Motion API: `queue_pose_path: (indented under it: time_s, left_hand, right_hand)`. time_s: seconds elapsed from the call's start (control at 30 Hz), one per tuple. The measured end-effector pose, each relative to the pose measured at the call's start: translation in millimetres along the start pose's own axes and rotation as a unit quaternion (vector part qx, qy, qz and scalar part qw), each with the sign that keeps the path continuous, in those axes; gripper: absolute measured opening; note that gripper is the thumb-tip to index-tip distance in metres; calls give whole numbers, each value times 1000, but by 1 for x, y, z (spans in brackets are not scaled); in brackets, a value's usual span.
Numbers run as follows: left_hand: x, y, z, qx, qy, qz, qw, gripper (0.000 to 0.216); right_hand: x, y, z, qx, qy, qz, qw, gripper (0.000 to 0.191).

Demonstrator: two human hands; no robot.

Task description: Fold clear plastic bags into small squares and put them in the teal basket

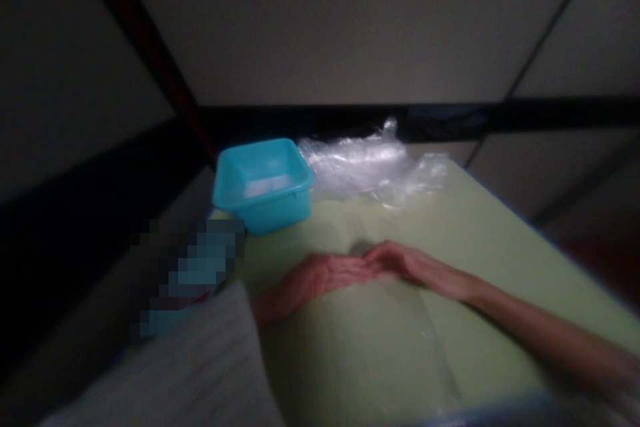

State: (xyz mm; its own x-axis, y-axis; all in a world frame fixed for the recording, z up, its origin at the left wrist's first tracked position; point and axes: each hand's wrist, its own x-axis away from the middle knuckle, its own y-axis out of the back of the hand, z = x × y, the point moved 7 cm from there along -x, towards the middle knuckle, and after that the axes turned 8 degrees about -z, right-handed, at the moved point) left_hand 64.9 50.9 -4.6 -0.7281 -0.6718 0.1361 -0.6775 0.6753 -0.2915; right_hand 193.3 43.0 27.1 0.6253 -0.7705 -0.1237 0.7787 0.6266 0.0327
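Observation:
My left hand (pixel 333 272) lies low over the tabletop with its fingers stretched toward the right. My right hand (pixel 397 260) comes in from the other side, and its fingers meet the left fingertips. Both hands look open, though blur softens the fingers where they overlap. Beneath them a clear plastic sheet or bag (pixel 365 353) lies flat on the yellow-green table (pixel 490 240); one of its edges shows to the right. Nothing held can be made out in either hand.
A turquoise plastic basin (pixel 277 210) stands at the table's back left, with something pale inside. Crumpled clear plastic (pixel 365 167) lies beside it along the back edge. A pixelated bluish object (pixel 203 263) is at the left edge. A panelled wall (pixel 340 27) rises behind.

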Motion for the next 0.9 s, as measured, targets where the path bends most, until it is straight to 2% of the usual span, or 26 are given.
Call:
queue_pose_path:
  time_s: [0.1, 0.27, 0.47, 0.63, 0.73, 0.8, 0.9]
  left_hand:
    - [1, 0, -6, 42, -15, 1, 999, 34]
    - [6, 4, -29, 120, -115, -10, 986, 38]
    - [-3, 7, -8, -37, -31, -27, 998, 35]
    - [-2, 4, -7, -46, -19, -8, 999, 37]
    - [0, 8, -10, 34, -24, -3, 999, 37]
    - [2, 14, -17, 110, -58, -16, 992, 39]
    - [5, 24, -26, 184, -106, -51, 976, 43]
  right_hand:
    - [0, 3, 0, -24, 11, -3, 1000, 52]
    - [2, 8, 9, -77, 60, -36, 995, 54]
    - [1, -10, 6, -19, 19, 49, 998, 65]
    - [1, -11, 2, -6, 26, 57, 998, 65]
    - [-1, -2, -1, -77, 24, 17, 997, 60]
    - [-4, 11, 1, -119, 33, -45, 991, 55]
    - [-4, 27, 7, -123, 44, -127, 983, 53]
